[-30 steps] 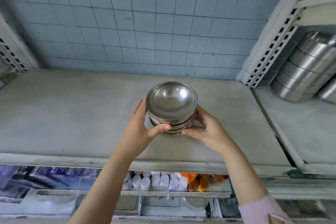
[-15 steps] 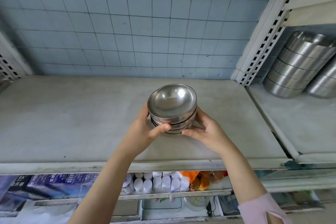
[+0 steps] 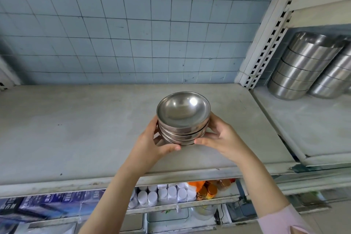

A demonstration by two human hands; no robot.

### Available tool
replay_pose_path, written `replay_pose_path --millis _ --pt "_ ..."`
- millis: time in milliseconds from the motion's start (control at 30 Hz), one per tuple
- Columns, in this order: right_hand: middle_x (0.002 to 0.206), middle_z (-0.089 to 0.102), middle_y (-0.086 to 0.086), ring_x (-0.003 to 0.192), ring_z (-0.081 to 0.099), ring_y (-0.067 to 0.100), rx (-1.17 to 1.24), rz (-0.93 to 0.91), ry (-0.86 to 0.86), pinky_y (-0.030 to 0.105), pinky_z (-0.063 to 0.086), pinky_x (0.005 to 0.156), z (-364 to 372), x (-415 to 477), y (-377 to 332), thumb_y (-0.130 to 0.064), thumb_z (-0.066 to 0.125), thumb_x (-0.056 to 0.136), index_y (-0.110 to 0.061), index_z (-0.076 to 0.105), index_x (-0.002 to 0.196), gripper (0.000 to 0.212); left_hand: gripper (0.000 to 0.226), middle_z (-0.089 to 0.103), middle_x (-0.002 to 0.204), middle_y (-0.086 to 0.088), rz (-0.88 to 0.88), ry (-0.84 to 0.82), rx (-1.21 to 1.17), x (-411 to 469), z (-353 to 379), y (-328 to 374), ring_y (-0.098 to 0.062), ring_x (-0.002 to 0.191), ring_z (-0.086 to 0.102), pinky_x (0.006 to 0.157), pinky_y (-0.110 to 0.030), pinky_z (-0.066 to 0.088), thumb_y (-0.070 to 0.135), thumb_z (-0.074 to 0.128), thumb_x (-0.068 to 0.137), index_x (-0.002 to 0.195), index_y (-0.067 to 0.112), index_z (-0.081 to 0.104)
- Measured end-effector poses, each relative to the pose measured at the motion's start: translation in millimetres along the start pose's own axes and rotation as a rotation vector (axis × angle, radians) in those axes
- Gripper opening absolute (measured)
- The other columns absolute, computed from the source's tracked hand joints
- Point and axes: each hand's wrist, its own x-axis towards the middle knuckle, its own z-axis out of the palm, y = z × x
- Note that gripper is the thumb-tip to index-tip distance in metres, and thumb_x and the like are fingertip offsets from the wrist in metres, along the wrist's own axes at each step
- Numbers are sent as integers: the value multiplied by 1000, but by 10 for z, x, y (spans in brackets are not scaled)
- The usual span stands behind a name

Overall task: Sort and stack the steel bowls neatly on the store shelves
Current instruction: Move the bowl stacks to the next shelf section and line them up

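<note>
Still, fingers (image 3: 171,148) of left hand (image 3: 150,142) and right hand (image 3: 222,138) are clasping the bowl stack (image 3: 182,118), barely shifted at the shelf (image 3: 76,129); release pending.

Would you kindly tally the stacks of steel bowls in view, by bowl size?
Small-bowl stack, held between left hand and right hand: 1
Large-bowl stacks on the right shelf: 2
Total: 3 stacks

Left hand (image 3: 150,144), right hand (image 3: 222,139) grip bowl stack (image 3: 183,116), perhaps 3
</note>
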Motion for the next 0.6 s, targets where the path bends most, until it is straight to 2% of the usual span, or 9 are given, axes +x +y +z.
replay_pose_path --millis 100,200,267,367,500,600 --pt "130 62 -16 122 59 0 39 3 46 18 51 92 -115 -201 -3 -8 84 66 -32 50 131 77 102 62 117 26 26 -13 -12 -72 161 124 2 119 55 100 -18 45 43 90 55 141 23 41" --pt "131 64 -10 118 64 5 64 -6 96 22 51 97 -331 -448 -37 -15 84 61 -29 52 132 78 107 61 125 20 53 -35 -31 -137 397 304 -1 124 53 102 -20 44 49 88 54 144 24 38" --pt "128 67 -9 118 64 5 77 -27 132 21 51 96 -517 -628 -61 -15 84 62 -26 53 133 78 104 60 129 15 80 -56 -39 -172 601 459 -2 125 52 103 -20 43 45 88 57 145 24 37" --pt "121 70 -17 119 62 3 93 -59 195 16 50 91 -834 -938 -69 -12 81 64 -27 54 129 72 100 58 132 13 115 -91 -59 -219 993 680 0 126 51 103 -20 43 36 87 61 147 26 36" --pt "120 71 -12 115 65 7 90 -84 290 19 51 93 -1376 -1444 -43 -16 81 65 -24 54 131 72 95 56 135 11 160 -144 -93 -335 1694 975 -3 127 51 102 -20 44 30 84 67 147 25 35" --pt "119 71 -12 112 66 10 51 -104 335 23 52 92 -1845 -1854 -37 -23 89 66 -25 56 130 72 91 57 134 14 188 -190 -109 -432 2262 1193 -2 126 51 98 -17 45 36 85 69 146 28 36"
